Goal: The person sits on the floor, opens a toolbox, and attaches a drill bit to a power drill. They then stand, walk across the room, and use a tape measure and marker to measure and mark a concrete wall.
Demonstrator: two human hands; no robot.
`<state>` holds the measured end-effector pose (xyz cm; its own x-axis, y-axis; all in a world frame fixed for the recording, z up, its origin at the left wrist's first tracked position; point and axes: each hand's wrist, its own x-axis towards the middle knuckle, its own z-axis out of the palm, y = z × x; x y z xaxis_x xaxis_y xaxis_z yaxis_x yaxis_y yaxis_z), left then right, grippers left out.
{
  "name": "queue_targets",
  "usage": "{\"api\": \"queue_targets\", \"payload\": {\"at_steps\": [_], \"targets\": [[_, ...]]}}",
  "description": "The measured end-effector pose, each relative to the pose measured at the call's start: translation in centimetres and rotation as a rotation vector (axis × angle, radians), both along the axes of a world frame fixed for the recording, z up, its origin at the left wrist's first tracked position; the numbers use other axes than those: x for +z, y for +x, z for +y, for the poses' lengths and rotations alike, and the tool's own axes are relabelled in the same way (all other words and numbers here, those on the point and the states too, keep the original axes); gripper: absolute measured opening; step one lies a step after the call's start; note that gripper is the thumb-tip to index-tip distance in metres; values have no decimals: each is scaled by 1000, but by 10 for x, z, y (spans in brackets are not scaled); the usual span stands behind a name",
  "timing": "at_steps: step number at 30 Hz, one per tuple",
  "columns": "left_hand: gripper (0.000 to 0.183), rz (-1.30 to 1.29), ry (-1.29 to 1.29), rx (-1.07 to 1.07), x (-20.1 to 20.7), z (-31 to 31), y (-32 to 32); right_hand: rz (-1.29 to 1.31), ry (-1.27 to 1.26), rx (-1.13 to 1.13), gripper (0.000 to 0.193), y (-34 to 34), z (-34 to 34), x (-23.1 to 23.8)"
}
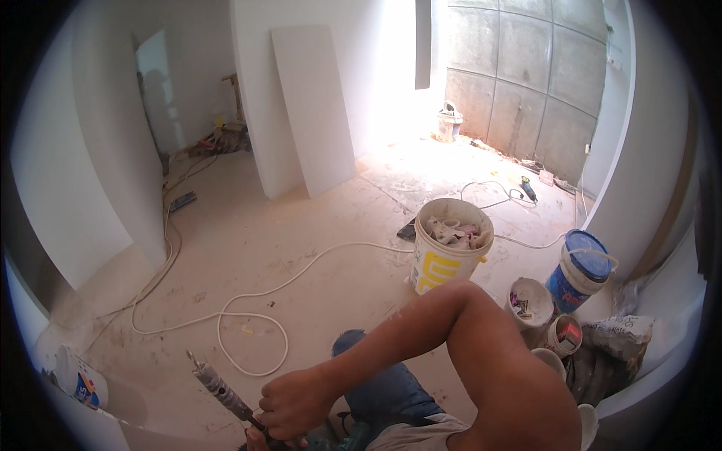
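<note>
My right hand (292,402), on an arm reaching across from the right, is closed around the dark part behind a metal drill chuck (222,391). A short bit sticks out of the chuck's tip, pointing up and to the left. Below my right hand, the teal body of a power drill (353,437) shows partly at the lower edge. Fingers of my left hand (295,443) curl against the drill under my right hand; the rest of that hand is cut off. My bent knee in blue jeans (387,387) is beside the drill.
A white cable (252,308) loops over the dusty floor. Ahead stands a large bucket (453,255) of rubble. To the right are a blue-lidded bucket (577,274), smaller pails (529,302) and a sack (624,334). A board (314,113) leans on the wall; a power tool (529,189) lies farther off.
</note>
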<state>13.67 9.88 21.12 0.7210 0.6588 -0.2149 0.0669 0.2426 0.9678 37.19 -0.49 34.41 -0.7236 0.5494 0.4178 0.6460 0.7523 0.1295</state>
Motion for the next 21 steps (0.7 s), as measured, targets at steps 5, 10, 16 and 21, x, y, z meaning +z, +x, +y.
{"api": "queue_targets", "payload": {"at_steps": [5,10,16,21], "targets": [[72,-17,16,61,-3,-6,4,-49,-40,-48,25,-2,4,-2],[70,-26,13,121,-6,-9,5,-167,-48,-44,28,-4,13,6],[68,-3,70,131,-15,7,-1,124,-130,-309,38,-24,4,-41],[71,-13,23,154,-8,1,-4,79,-325,-249,55,-28,16,-36]]}}
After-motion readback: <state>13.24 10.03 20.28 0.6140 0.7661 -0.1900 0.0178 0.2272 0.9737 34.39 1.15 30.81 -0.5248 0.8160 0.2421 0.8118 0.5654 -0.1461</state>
